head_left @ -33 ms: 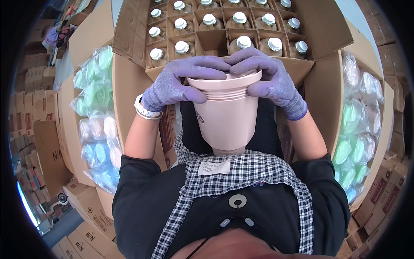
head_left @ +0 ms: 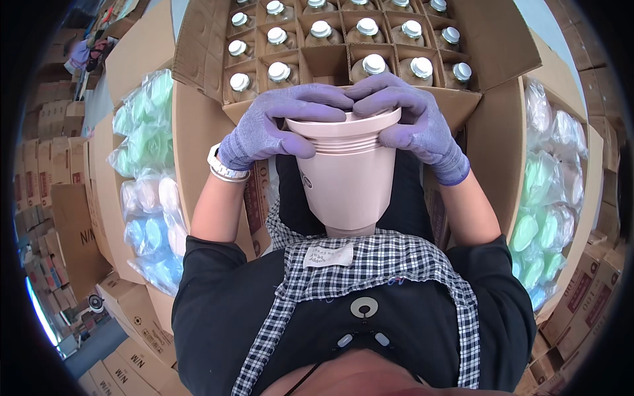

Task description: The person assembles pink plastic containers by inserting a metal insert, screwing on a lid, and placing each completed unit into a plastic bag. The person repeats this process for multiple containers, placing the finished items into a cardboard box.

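A pale pink plastic container [head_left: 350, 178] stands upright in front of my lap, with a wide flared rim at its top and ridged rings below. My left hand [head_left: 281, 125], in a purple-grey glove, closes on the rim's left side, fingers over the top and thumb against the ridges. On the right side my right hand [head_left: 413, 119], gloved alike, holds the rim the same way. Both hands' fingertips nearly meet over the top, and they hide most of what is inside the rim. The narrow lower end rests near my checked apron [head_left: 396, 257].
Ahead stands an open divided carton [head_left: 502, 59] holding several clear bottles [head_left: 374, 65] with white caps. Open cartons flank me, with bagged green, pink and blue pieces on the left [head_left: 148, 145] and on the right [head_left: 538, 231]. Stacked boxes [head_left: 66, 237] stand farther left.
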A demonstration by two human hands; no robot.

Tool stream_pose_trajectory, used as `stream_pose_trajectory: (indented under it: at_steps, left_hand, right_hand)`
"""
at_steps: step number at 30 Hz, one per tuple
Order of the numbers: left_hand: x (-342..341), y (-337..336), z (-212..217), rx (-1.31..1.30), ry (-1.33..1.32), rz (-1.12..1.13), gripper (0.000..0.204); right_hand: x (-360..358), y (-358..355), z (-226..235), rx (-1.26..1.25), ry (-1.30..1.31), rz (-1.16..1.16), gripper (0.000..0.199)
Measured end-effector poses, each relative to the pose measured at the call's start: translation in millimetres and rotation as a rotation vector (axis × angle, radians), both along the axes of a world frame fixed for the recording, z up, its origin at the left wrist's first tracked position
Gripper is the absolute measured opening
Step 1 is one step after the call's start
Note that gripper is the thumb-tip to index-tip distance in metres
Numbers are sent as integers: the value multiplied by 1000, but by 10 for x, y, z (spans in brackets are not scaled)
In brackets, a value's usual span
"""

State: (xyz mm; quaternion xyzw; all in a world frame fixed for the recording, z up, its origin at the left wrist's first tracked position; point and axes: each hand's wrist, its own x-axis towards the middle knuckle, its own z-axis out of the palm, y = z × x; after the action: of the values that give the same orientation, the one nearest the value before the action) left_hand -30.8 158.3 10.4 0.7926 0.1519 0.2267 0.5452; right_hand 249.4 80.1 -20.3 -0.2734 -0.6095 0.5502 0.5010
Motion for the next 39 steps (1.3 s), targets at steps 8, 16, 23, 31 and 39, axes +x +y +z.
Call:
stream_pose_trajectory:
  at_steps: [8,16,23,31,39]
  left_hand:
    - [-39,-53,-201,47,-311,-111,15]
    - [-144,-485,-228,143,-187,73,50]
    - [-6,-915,88,341,103,304,46]
    - [245,-615,333,-5,4,428,29]
    - [276,-623,-194,-170,-398,603,95]
  right_hand:
    - [-107,-54,-58,169,-62,-10,35]
    - [-236,-275,-239,112,24,-65,34]
    - [-367,-319,-391,-31,170,-101,48]
    - [-216,-74,-273,32,176,-69,50]
    - [-112,-139,41,366,-86,-154,35]
